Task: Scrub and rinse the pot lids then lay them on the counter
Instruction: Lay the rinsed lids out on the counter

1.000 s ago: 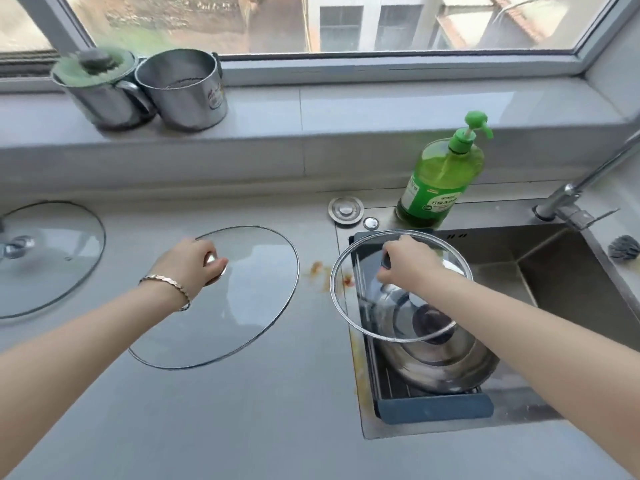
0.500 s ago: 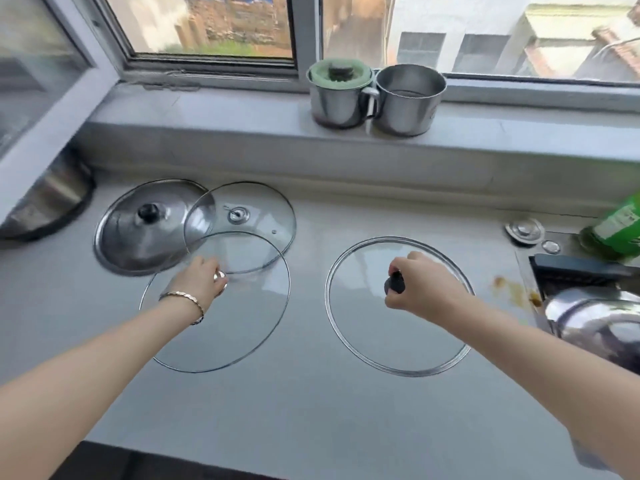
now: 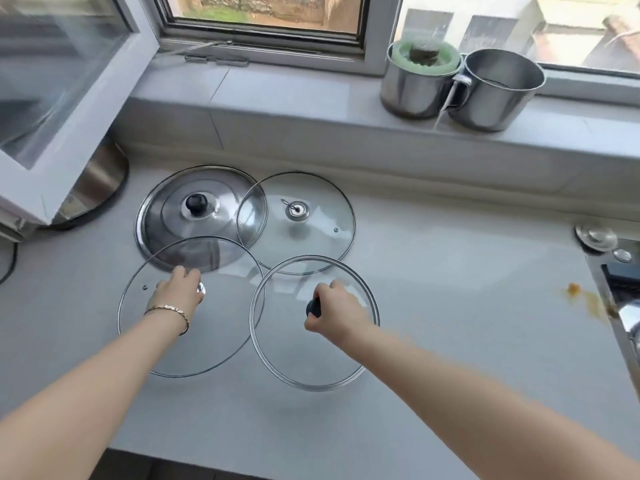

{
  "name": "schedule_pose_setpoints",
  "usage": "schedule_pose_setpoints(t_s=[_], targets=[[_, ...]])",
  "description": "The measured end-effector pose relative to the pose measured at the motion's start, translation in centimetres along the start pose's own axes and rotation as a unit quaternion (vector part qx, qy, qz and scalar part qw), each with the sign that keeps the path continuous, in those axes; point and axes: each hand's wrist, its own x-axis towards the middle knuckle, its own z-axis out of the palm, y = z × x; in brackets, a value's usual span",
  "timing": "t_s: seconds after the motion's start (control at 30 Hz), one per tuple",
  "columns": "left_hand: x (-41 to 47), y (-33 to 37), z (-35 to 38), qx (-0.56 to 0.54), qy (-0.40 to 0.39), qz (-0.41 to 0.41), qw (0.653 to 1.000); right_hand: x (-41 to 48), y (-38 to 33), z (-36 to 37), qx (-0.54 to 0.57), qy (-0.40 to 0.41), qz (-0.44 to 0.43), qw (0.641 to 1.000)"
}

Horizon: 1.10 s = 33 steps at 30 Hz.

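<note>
Your bare forearms reach forward from the near edge, converging slightly. Your left hand (image 3: 178, 292), palm down, curls its fingers (image 3: 183, 273) round a metal knob (image 3: 200, 289); your right hand (image 3: 337, 313), just to its right, grips a black knob (image 3: 313, 308) in a closed fist.

Bare counter (image 3: 467, 306) lies right of the lids, as far as the brown stain (image 3: 575, 289); the left front lid (image 3: 214, 341) overlaps the steel lid (image 3: 162, 216) behind it and the right front lid (image 3: 294, 348); the open window sash (image 3: 52, 81) overhangs the far left corner; steel mugs (image 3: 498, 95) occupy the sill (image 3: 294, 98).
</note>
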Motion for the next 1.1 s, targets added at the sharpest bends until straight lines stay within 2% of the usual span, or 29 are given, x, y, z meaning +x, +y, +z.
schedule_pose_setpoints(t_s=[0.3, 0.4, 0.47, 0.6, 0.7, 0.77, 0.87, 1.1], targets=[[1.3, -0.4, 1.2, 0.007, -0.014, 0.012, 1.0, 3.0, -0.9, 3.1, 0.014, -0.007, -0.002, 1.0], [0.9, 0.7, 0.4, 0.088, -0.026, -0.008, 0.996, 2.7, -0.4, 2.8, 0.049, -0.04, -0.019, 0.998], [0.2, 3.4, -0.3, 0.117, -0.006, 0.019, 0.993, 1.9, 0.8, 1.6, 0.085, -0.055, -0.019, 0.995], [-2.5, 13.6, -1.5, 0.04, -0.01, 0.135, 0.99, -1.3, 7.2, -2.8, 0.084, -0.026, 0.004, 0.996], [-6.1, 23.2, -1.1, 0.014, -0.065, 0.226, 0.972, -5.0, 15.2, -6.5, 0.058, -0.015, 0.04, 0.997], [-8.8, 29.9, -0.4, 0.035, -0.096, 0.276, 0.956, -7.9, 21.2, -8.9, 0.028, -0.015, 0.074, 0.997], [-13.1, 39.8, 1.2, 0.05, -0.132, 0.334, 0.932, -12.6, 30.8, -12.1, 0.002, 0.0, 0.134, 0.991], [-23.1, 62.2, 6.0, 0.039, -0.155, 0.403, 0.901, -23.2, 50.6, -19.0, 0.048, 0.061, 0.229, 0.97]])
